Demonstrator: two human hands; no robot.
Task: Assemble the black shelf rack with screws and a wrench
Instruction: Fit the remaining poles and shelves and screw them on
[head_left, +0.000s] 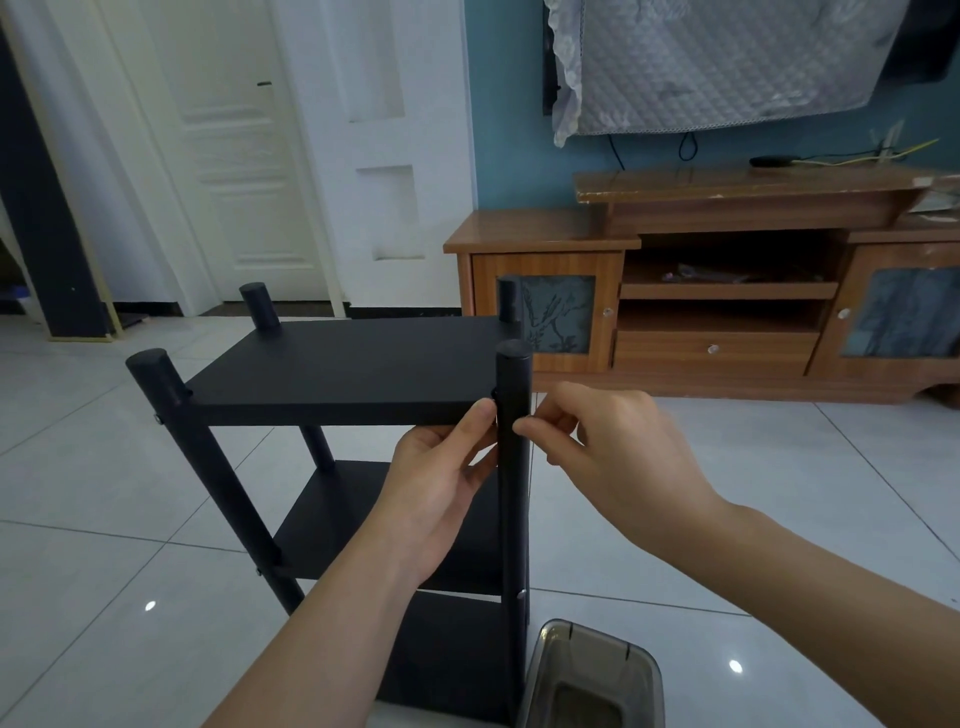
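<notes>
Low beside the near right post sits a grey container on the floor, probably kept within reach for small parts, though I cannot make out its contents.

That post belongs to the black shelf rack, which stands upright on the floor. Its long axis is vertical, and the shelf boards run level, left to right across the view. The top shelf meets the post just below the post's cap.

The left hand grips the shelf's corner to the left of the post. Its thumb is on the front edge and its fingers are curled underneath, most likely holding the board level so its hole lines up with the post.

The right hand is on the other side of the post at the same height. Its forefinger and thumb are drawn together against the post's side. I cannot tell whether a screw sits between them, but the pose suggests one being started by hand. No wrench is visible.

Further down the post a screw head shows at the middle shelf, so that joint looks done.

Behind the post stands a wooden cabinet, and far to its left is a white door.
</notes>
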